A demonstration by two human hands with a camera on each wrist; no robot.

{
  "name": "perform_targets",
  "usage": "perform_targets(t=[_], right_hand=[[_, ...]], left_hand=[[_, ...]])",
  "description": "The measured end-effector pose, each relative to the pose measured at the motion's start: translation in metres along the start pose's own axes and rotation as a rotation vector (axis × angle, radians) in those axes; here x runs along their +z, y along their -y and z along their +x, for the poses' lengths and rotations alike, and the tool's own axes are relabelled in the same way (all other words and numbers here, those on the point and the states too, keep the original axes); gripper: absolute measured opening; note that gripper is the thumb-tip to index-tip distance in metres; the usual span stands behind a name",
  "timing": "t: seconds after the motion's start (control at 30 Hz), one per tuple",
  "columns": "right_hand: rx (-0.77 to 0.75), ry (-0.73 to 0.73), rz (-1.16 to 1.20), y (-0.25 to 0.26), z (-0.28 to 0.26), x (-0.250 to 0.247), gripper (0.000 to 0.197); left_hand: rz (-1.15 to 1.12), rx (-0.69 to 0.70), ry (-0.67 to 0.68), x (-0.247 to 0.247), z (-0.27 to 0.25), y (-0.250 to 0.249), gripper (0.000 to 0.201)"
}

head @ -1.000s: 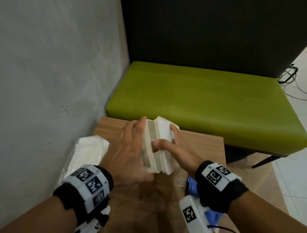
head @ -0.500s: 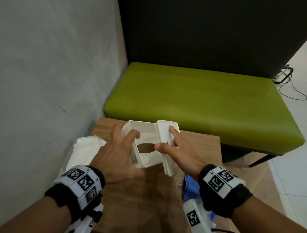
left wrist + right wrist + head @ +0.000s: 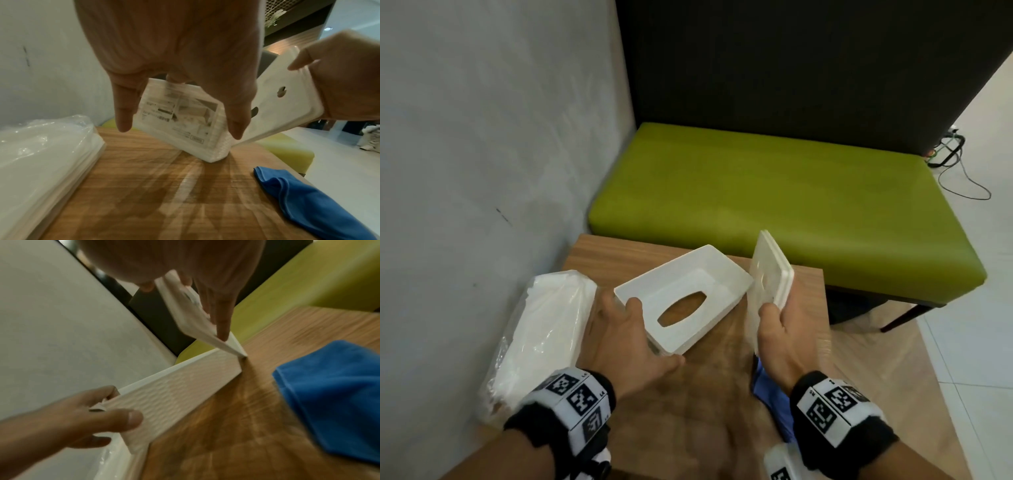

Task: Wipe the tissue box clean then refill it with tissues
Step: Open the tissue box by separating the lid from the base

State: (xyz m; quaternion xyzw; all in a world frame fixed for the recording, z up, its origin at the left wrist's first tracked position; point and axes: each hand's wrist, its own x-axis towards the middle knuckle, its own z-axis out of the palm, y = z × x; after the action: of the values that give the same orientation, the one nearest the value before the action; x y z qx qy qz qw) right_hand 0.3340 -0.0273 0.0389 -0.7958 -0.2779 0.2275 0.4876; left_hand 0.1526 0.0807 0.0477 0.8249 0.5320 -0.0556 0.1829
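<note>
The white tissue box shell (image 3: 688,284) lies slot-down on the wooden table (image 3: 722,428), open side up and with no tissues in it. My left hand (image 3: 619,339) grips its near end, thumb over the rim; that end carries a printed label (image 3: 179,116). My right hand (image 3: 780,332) holds the loose flat white base panel (image 3: 770,270) upright, just right of the box; its lower corner (image 3: 236,347) is at the box's far corner. A plastic-wrapped pack of tissues (image 3: 544,335) lies to the left. A blue cloth (image 3: 308,194) lies under my right wrist.
A grey wall (image 3: 482,137) runs along the table's left side. A green bench (image 3: 774,205) with a dark backrest stands just beyond the far edge. The table's right edge drops to a white tiled floor (image 3: 969,342) with cables (image 3: 962,178).
The box was pressed between both hands on its side. The base panel has come off and moved right in my right hand, while the shell has turned open side up.
</note>
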Motion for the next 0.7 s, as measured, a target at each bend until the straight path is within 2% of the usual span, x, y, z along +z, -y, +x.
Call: perform_targets(t=[0.13, 0.27, 0.37, 0.43, 0.53, 0.6, 0.7], right_hand=[[0.133, -0.172, -0.037, -0.013, -0.012, -0.005, 0.039], [0.322, -0.200, -0.002, -0.042, -0.028, 0.002, 0.031], [0.458, -0.266, 0.089, -0.061, -0.032, 0.013, 0.050], [0.514, -0.331, 0.104, -0.065, -0.032, 0.017, 0.062], [0.511, -0.356, 0.080, -0.070, -0.035, 0.023, 0.079], [0.517, -0.360, 0.094, -0.077, -0.037, 0.028, 0.076], [0.583, -0.384, 0.104, -0.086, -0.041, 0.038, 0.068]], left_hand=[[-0.055, -0.073, 0.049, 0.000, -0.009, -0.009, 0.099], [-0.008, -0.113, 0.166, -0.003, -0.014, -0.014, 0.112], [0.110, -0.119, 0.220, -0.002, -0.013, -0.016, 0.121], [0.140, -0.101, 0.242, 0.004, -0.013, -0.018, 0.116], [0.124, -0.062, 0.260, 0.024, -0.011, -0.017, 0.106], [0.119, -0.032, 0.272, 0.039, -0.011, -0.014, 0.093], [0.215, 0.041, 0.300, 0.055, -0.013, -0.009, 0.061]])
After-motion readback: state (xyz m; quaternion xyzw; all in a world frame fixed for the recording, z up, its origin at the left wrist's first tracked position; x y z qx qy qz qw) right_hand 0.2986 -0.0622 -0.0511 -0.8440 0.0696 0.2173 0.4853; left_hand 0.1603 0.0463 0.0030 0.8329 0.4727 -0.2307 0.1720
